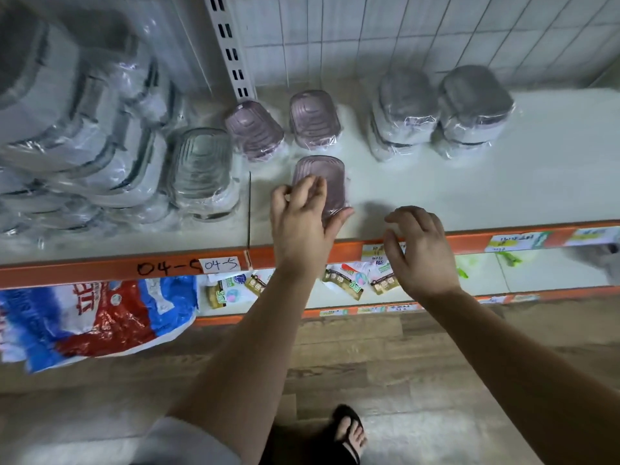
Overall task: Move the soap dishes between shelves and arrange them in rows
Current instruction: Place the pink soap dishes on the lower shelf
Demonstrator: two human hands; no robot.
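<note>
A plastic-wrapped purple soap dish (327, 177) lies on the white shelf (469, 189), in front of two more purple dishes (253, 129) (313, 117) standing in a row behind it. My left hand (300, 216) grips the near end of the front dish, fingers on top and thumb at its right side. Hovering over the shelf's front edge, to the right of that dish, my right hand (417, 246) has loosely curled fingers and holds nothing. Two grey wrapped dish stacks (404, 112) (474, 105) stand at the back right.
A clear dish (201, 166) and several larger grey-rimmed wrapped containers (84, 129) crowd the left shelf section. An orange rail (100, 268) marked 04-5 edges the shelf. Bags (94, 320) and small packets (231, 290) lie on the lower shelf. A sandalled foot (349, 431) stands on the wooden floor.
</note>
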